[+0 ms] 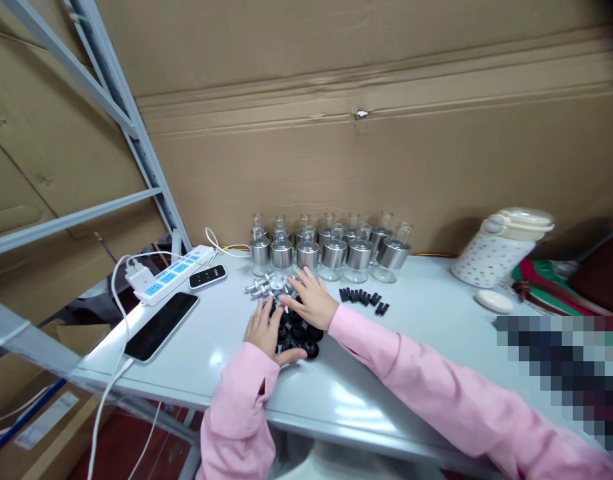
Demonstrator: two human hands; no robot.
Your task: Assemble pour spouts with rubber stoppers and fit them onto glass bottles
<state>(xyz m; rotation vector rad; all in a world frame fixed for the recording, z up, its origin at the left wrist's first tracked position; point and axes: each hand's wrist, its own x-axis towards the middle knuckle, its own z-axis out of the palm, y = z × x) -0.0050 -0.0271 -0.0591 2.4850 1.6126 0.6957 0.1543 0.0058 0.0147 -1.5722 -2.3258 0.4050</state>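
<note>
My left hand (pixel 263 330) lies at the left side of a cluster of black round caps (pixel 297 332), fingers stretched out and thumb spread toward the front cap. My right hand (pixel 311 301) reaches over the back of the same cluster, its fingers extended and partly covering the caps. Just beyond my fingertips is a pile of silver metal pieces (pixel 260 287), some hidden by my right hand. Behind them stand two rows of glass bottles with silver metal bands (pixel 335 253). Several small black rectangular pieces (pixel 359 297) lie right of my right hand.
On the left are a phone (pixel 162 327), a small device with a dark screen (pixel 207 277) and a power strip (pixel 179 272) with cables. A dotted white flask (pixel 499 250) and a white oval object (pixel 494 301) stand to the right. Cardboard (pixel 386 167) rises behind the table.
</note>
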